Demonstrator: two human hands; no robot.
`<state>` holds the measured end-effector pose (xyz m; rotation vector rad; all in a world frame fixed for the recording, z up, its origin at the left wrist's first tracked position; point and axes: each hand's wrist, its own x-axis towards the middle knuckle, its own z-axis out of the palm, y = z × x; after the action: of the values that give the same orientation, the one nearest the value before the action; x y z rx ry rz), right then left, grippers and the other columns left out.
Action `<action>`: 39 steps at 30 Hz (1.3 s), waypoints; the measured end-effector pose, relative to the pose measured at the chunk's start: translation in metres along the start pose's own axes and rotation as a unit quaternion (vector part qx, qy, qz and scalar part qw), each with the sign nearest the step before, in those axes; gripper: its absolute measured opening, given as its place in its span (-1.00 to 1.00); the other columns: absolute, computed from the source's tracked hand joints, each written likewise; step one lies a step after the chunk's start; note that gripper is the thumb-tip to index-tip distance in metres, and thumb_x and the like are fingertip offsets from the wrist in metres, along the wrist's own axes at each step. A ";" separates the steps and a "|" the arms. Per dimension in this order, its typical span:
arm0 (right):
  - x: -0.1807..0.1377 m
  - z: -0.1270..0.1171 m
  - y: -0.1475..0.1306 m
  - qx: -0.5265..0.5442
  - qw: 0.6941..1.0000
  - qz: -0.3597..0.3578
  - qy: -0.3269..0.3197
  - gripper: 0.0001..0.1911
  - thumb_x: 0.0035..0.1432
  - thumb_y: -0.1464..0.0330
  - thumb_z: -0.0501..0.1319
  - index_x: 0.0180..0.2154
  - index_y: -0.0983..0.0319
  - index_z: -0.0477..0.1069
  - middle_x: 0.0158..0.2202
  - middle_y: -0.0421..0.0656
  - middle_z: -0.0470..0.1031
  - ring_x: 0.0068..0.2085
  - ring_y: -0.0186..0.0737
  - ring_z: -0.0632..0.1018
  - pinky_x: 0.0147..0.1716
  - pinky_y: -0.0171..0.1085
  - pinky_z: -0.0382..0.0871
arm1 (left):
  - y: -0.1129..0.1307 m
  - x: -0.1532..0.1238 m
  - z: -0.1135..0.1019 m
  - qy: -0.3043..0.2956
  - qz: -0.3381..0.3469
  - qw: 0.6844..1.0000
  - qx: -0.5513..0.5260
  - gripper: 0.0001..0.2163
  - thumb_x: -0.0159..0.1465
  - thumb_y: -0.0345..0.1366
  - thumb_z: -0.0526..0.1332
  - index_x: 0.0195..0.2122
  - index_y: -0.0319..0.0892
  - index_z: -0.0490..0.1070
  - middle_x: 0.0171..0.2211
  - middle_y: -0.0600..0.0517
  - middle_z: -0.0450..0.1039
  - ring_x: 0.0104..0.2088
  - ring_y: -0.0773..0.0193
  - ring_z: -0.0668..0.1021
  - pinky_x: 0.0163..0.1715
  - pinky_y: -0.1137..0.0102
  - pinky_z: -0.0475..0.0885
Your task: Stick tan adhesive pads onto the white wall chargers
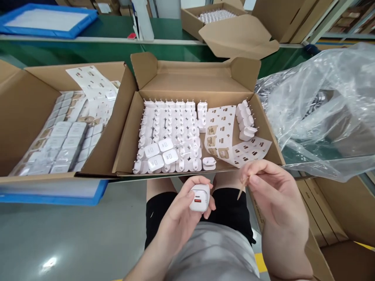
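Note:
My left hand is closed around a white charger, whose face with one narrow port and one orange-red port is turned up towards me. To its right, my right hand pinches a thin pointed wooden stick, tip down, apart from the charger. Just beyond both hands is an open cardboard box with rows of white plug chargers, pins up. Several chargers lie on top of the rows with their port faces up. A single charger sits at the box's near edge.
Perforated white sheets lie inside the middle box. On the left, another box holds wrapped chargers. Clear plastic wrap covers the right side. Behind, a green shelf carries a blue-framed tray and a carton.

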<state>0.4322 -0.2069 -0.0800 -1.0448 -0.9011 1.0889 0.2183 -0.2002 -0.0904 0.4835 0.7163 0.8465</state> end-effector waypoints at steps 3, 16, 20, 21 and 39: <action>-0.014 0.002 -0.005 0.002 0.999 0.028 0.028 -0.88 0.20 0.28 0.59 -0.32 0.12 0.72 -0.42 -0.20 0.64 -0.36 -0.31 0.60 -0.33 -0.41 0.56 | -0.010 0.000 -0.007 -0.042 0.004 0.998 -0.042 -0.62 0.35 -0.03 0.44 0.05 -0.18 0.66 -0.11 -0.11 0.57 -0.22 0.18 0.60 -0.27 0.40 0.49; -0.026 0.024 0.015 0.060 0.990 0.094 0.080 -0.88 0.08 0.37 0.63 -0.38 0.14 0.74 -0.44 -0.22 0.68 -0.43 -0.40 0.62 -0.35 -0.50 0.59 | -0.018 0.000 -0.001 0.065 0.172 0.965 0.189 -0.88 0.33 -0.16 0.52 -0.26 -0.06 0.70 -0.11 -0.03 0.53 -0.12 0.22 0.59 -0.15 0.46 0.51; -0.031 0.033 0.023 0.050 0.993 0.056 0.091 -0.89 0.15 0.44 0.57 -0.33 0.10 0.75 -0.37 -0.23 0.72 -0.38 -0.41 0.66 -0.30 -0.50 0.62 | -0.013 -0.001 0.005 0.099 0.240 0.925 0.278 -0.92 0.24 -0.33 0.56 -0.32 -0.04 0.71 -0.17 -0.03 0.56 0.00 0.19 0.59 -0.10 0.52 0.53; -0.032 0.035 0.023 0.049 0.993 0.047 0.096 -0.89 0.16 0.45 0.56 -0.33 0.10 0.75 -0.38 -0.24 0.72 -0.39 -0.42 0.66 -0.30 -0.51 0.62 | -0.012 -0.001 0.006 0.103 0.246 0.920 0.288 -0.91 0.23 -0.35 0.56 -0.32 -0.03 0.71 -0.17 -0.03 0.57 0.01 0.21 0.59 -0.10 0.53 0.53; -0.032 0.011 -0.002 -0.312 0.936 -0.163 -0.007 -0.74 0.27 0.54 0.45 -0.10 0.07 0.72 -0.06 -0.15 0.48 -0.01 -0.20 0.53 -0.03 -0.21 0.49 | -0.010 -0.001 0.008 0.114 0.270 0.878 0.379 -0.82 0.31 -0.45 0.43 -0.39 -0.01 0.67 -0.30 0.03 0.59 -0.01 0.29 0.61 -0.08 0.59 0.53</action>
<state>0.4151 -0.2358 -0.0770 -1.3368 -1.4269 0.5301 0.2285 -0.2081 -0.0917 1.3520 1.1630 1.1409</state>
